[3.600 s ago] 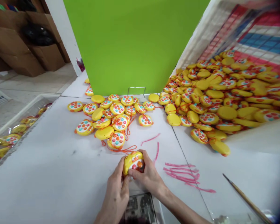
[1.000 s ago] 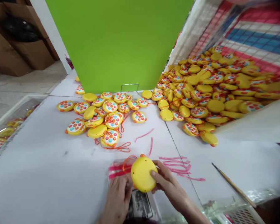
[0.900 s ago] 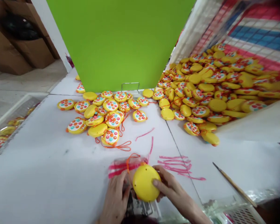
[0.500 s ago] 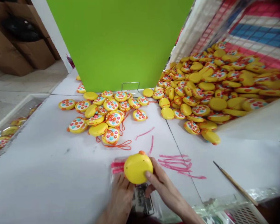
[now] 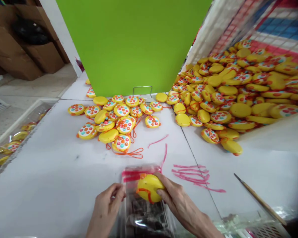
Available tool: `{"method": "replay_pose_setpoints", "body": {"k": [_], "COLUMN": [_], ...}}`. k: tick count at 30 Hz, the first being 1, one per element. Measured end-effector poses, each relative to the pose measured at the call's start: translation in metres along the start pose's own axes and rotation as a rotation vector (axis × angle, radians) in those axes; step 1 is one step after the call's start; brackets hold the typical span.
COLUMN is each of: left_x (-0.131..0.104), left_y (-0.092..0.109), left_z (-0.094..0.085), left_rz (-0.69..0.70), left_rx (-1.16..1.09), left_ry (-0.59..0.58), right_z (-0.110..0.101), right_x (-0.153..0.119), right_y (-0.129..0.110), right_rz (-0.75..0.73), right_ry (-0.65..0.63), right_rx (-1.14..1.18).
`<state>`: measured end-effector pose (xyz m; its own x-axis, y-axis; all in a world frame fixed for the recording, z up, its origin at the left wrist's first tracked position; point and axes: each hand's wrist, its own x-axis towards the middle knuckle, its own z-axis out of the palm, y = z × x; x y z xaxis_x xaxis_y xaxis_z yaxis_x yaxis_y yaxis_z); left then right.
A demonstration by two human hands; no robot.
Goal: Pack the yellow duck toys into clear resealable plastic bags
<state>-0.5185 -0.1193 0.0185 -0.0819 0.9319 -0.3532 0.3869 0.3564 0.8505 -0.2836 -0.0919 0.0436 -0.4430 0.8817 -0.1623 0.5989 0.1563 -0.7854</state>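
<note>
My right hand grips a round yellow toy, thumb across its plain back and fingers around the far edge. An orange cord lies across that back, and a small orange knob sticks up at the top. Beneath the toy lies a stack of clear plastic bags, with dark contents or backing showing through and pink strips along its top. My left hand is at the left edge of the stack, fingers curled and pressed together; what they pinch, if anything, is hidden.
Similar toys with white, dotted fronts lie heaped ahead. A larger pile spills from a container at right. A green board stands behind. Pink strokes and a thin wooden-handled tool lie right; a tray of bagged toys, left.
My left hand has moved left, off the toy and onto the bag's edge. The toy has turned and dropped slightly in my right hand, bringing the orange cord into view.
</note>
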Motion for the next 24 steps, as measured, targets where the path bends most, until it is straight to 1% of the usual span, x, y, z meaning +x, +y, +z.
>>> {"method": "replay_pose_setpoints", "body": {"k": [1,3,6,8,10,11,12,13,15,17,18,19,21,24], "left_x": [0.002,0.008,0.014,0.017,0.019,0.02,0.02,0.02,0.02,0.018,0.018,0.017,0.016,0.015], "left_y": [0.003,0.009,0.019,0.023,0.025,0.024,0.023,0.021,0.015,0.009,0.007,0.006,0.007,0.012], "left_z": [0.004,0.013,0.024,0.027,0.028,0.028,0.028,0.028,0.029,0.031,0.031,0.032,0.033,0.035], "left_rz": [-0.034,-0.019,0.038,0.067,0.074,0.068,0.054,0.032,-0.029,-0.094,-0.113,-0.115,-0.078,0.033], "left_rx": [-0.064,-0.155,-0.2,-0.203,-0.212,-0.224,-0.247,-0.279,-0.369,-0.453,-0.48,-0.489,-0.46,-0.31], "left_ry": [-0.062,-0.127,-0.106,-0.092,-0.106,-0.117,-0.127,-0.137,-0.153,-0.181,-0.188,-0.192,-0.198,-0.182], "right_z": [-0.001,-0.005,-0.015,-0.018,-0.018,-0.016,-0.014,-0.011,-0.006,0.001,0.005,0.009,0.018,0.032], "right_x": [0.001,0.003,0.007,0.01,0.013,0.015,0.016,0.018,0.021,0.025,0.027,0.029,0.034,0.042], "right_y": [-0.001,-0.003,-0.008,-0.012,-0.014,-0.014,-0.014,-0.014,-0.014,-0.015,-0.016,-0.017,-0.02,-0.025], "right_rz": [-0.011,-0.027,-0.042,-0.095,-0.182,-0.214,-0.223,-0.21,-0.173,-0.184,-0.21,-0.241,-0.275,-0.298], "right_ry": [-0.004,-0.025,-0.076,-0.164,-0.284,-0.324,-0.326,-0.287,-0.134,0.003,0.043,0.065,0.078,0.077], "right_rx": [-0.016,-0.078,-0.206,-0.292,-0.393,-0.453,-0.51,-0.553,-0.569,-0.506,-0.471,-0.451,-0.454,-0.519]}}
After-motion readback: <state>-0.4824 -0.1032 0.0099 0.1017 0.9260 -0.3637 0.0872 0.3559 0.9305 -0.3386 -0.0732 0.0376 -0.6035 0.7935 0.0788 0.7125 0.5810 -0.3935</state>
